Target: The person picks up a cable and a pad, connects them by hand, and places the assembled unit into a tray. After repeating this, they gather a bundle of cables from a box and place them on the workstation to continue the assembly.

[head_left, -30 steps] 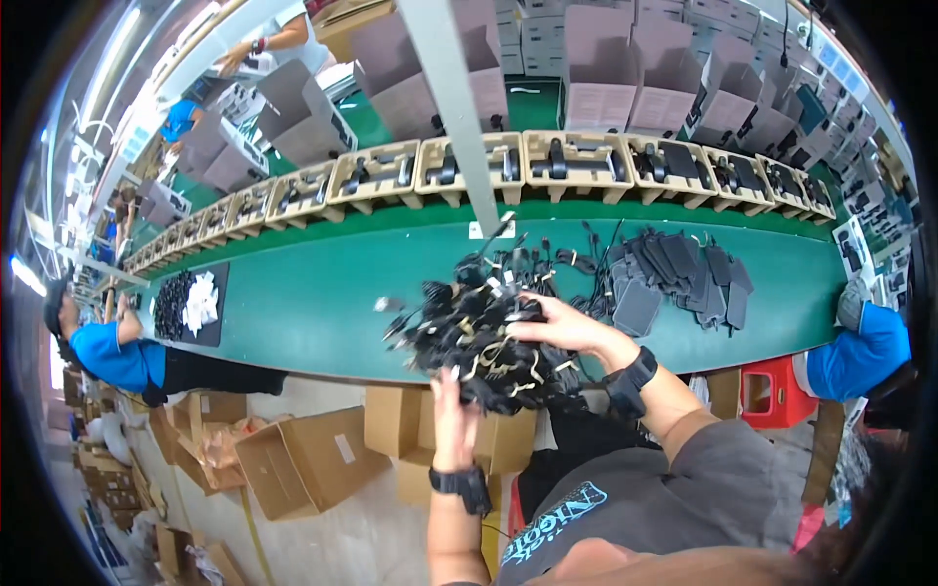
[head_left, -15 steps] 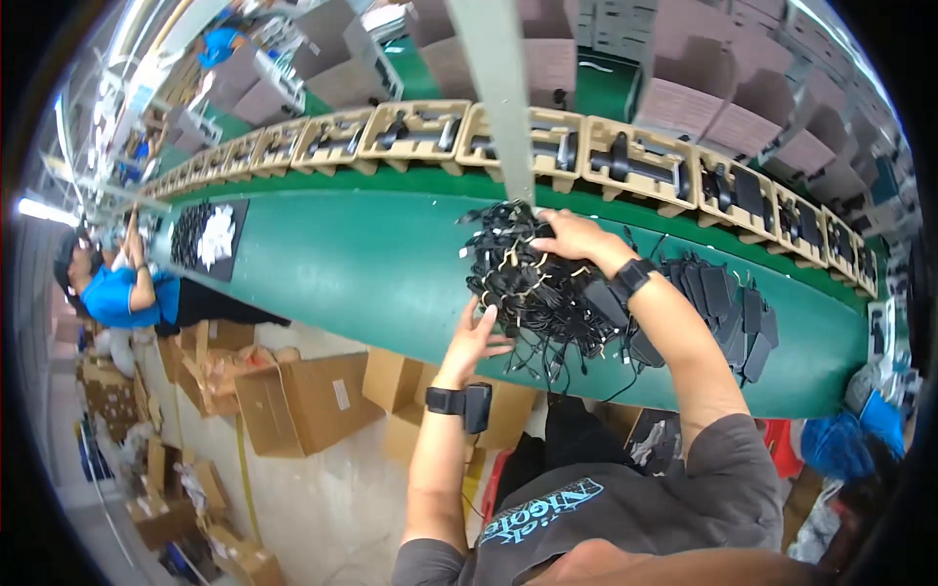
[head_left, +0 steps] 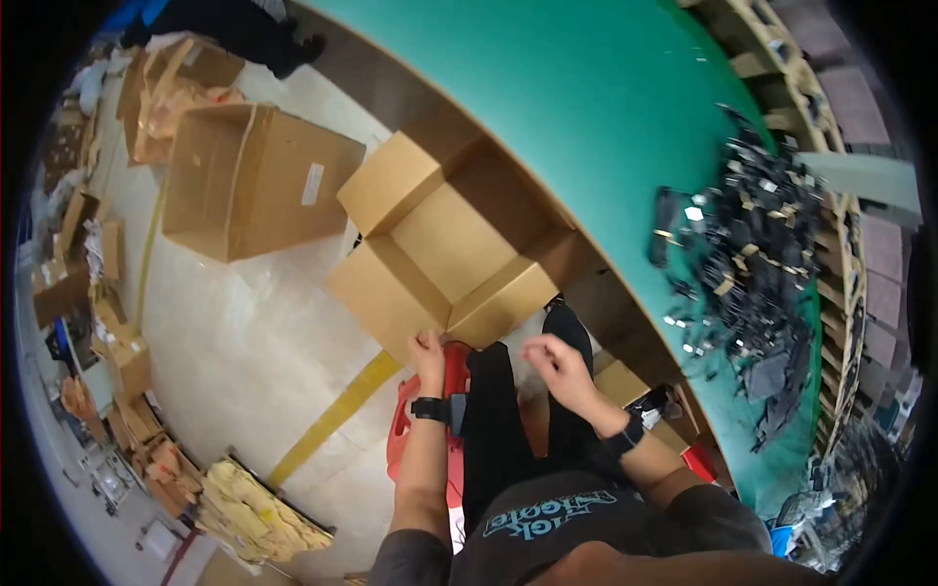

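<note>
An open cardboard box (head_left: 454, 244) with its flaps spread stands on the floor beside the green bench, its brown bottom showing. My left hand (head_left: 427, 354) is closed at the corner of the near flap and appears to pinch its edge. To the right, my right hand (head_left: 559, 369) hovers over my legs, just short of the box. Its fingers are half curled and apart, with nothing seen in them. On the green bench (head_left: 576, 127) lies a heap of black cables (head_left: 752, 234) with tan ties and several flat black adapters (head_left: 767, 376), away from both hands.
A larger open cardboard box (head_left: 264, 186) stands on the floor to the left. A red stool (head_left: 401, 430) is beneath me. Tan trays (head_left: 835, 264) line the bench's far side. Another person's dark-trousered legs (head_left: 234, 34) show at top left.
My view has swung from the bench down to the floor. Both hands have left the cable heap and come back near my knees, the left one now at the box flap.
</note>
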`<state>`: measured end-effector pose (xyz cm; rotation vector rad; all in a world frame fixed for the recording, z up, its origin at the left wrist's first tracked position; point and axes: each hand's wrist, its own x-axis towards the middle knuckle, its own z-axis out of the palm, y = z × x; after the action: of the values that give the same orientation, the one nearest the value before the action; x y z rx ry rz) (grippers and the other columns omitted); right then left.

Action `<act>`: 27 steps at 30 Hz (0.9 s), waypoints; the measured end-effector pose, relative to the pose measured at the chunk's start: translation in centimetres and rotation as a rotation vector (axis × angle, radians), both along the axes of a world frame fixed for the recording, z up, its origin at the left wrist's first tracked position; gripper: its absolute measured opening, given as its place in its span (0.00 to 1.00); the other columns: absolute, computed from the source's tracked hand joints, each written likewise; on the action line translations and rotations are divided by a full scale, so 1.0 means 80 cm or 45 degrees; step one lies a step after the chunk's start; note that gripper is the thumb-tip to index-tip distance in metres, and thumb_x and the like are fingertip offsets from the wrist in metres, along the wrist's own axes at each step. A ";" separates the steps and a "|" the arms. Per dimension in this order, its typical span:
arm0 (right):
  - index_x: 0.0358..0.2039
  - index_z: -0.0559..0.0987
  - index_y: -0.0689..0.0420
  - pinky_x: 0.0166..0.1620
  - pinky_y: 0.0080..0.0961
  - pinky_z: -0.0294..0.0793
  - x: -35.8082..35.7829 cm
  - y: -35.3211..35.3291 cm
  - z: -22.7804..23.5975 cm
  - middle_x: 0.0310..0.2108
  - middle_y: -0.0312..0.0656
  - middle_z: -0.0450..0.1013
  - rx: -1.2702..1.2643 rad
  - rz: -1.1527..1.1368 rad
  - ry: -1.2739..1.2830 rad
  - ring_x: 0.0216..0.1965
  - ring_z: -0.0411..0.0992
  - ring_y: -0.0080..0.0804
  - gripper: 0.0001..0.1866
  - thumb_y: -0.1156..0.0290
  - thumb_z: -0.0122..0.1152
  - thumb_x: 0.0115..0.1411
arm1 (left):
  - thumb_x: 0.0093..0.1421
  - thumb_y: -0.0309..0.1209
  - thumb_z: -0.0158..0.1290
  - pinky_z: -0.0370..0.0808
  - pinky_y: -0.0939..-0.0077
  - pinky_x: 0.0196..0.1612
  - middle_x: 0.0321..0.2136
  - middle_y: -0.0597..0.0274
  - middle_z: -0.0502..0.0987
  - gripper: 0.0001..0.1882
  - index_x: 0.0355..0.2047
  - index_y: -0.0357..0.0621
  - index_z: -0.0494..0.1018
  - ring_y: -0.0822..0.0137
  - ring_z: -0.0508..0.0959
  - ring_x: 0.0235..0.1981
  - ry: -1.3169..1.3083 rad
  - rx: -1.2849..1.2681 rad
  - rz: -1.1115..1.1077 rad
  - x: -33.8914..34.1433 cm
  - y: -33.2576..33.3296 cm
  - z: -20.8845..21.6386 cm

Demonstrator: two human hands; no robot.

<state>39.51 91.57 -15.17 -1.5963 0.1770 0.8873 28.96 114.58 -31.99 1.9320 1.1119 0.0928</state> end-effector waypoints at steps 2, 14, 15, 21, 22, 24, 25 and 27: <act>0.36 0.73 0.58 0.37 0.22 0.70 0.009 0.023 -0.099 0.33 0.44 0.72 -0.318 0.109 -0.493 0.35 0.72 0.33 0.09 0.77 0.52 0.54 | 0.52 0.37 0.54 0.69 0.65 0.39 0.32 0.45 0.73 0.23 0.40 0.29 0.65 0.51 0.73 0.33 0.222 0.061 0.013 -0.024 -0.006 -0.047; 0.53 0.60 0.56 0.46 0.42 0.71 0.041 0.053 -0.507 0.50 0.49 0.62 -0.258 -0.380 1.171 0.48 0.64 0.45 0.29 0.52 0.48 0.57 | 0.48 0.33 0.50 0.65 0.59 0.47 0.44 0.36 0.66 0.38 0.57 0.34 0.47 0.44 0.68 0.45 0.572 0.089 0.227 -0.073 0.051 -0.344; 0.53 0.60 0.58 0.47 0.43 0.70 0.065 0.021 -0.532 0.50 0.51 0.61 -0.190 -0.380 1.034 0.49 0.64 0.45 0.25 0.57 0.46 0.59 | 0.48 0.30 0.48 0.67 0.56 0.43 0.38 0.36 0.69 0.37 0.58 0.38 0.47 0.43 0.70 0.40 0.527 -0.163 0.174 -0.032 0.034 -0.346; 0.49 0.63 0.65 0.48 0.32 0.71 0.048 -0.017 -0.453 0.47 0.49 0.65 0.149 -0.204 0.861 0.50 0.64 0.39 0.22 0.64 0.47 0.59 | 0.48 0.29 0.48 0.70 0.58 0.38 0.29 0.40 0.73 0.38 0.59 0.60 0.48 0.47 0.74 0.32 0.666 -0.302 0.189 -0.042 0.021 -0.187; 0.47 0.65 0.64 0.49 0.31 0.70 0.024 -0.014 -0.414 0.45 0.48 0.67 0.167 -0.067 0.783 0.47 0.66 0.38 0.20 0.65 0.48 0.58 | 0.47 0.30 0.48 0.70 0.57 0.36 0.29 0.44 0.73 0.39 0.60 0.62 0.46 0.50 0.75 0.31 0.673 -0.321 0.167 -0.072 0.027 -0.138; 0.45 0.66 0.63 0.51 0.34 0.68 0.026 -0.053 -0.382 0.44 0.45 0.67 0.155 0.004 1.016 0.46 0.67 0.36 0.16 0.70 0.49 0.57 | 0.46 0.29 0.47 0.71 0.58 0.31 0.28 0.48 0.73 0.40 0.60 0.61 0.46 0.49 0.74 0.28 0.495 -0.108 0.180 -0.115 0.023 -0.058; 0.44 0.67 0.62 0.50 0.34 0.69 -0.007 -0.038 -0.327 0.43 0.43 0.68 0.075 0.081 1.074 0.45 0.67 0.35 0.15 0.71 0.50 0.57 | 0.46 0.28 0.46 0.71 0.59 0.30 0.28 0.49 0.73 0.39 0.60 0.59 0.46 0.50 0.74 0.28 0.483 -0.098 0.233 -0.155 0.018 -0.004; 0.44 0.68 0.62 0.49 0.35 0.70 -0.045 0.000 -0.214 0.44 0.43 0.68 0.052 -0.044 1.065 0.45 0.67 0.35 0.15 0.75 0.51 0.55 | 0.47 0.26 0.46 0.72 0.60 0.28 0.38 0.48 0.72 0.38 0.59 0.58 0.48 0.50 0.74 0.27 0.403 0.027 0.342 -0.200 -0.001 0.091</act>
<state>35.87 91.58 -32.32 -1.0958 0.7613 1.4769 13.00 114.49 -24.70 1.8467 1.5832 -0.0583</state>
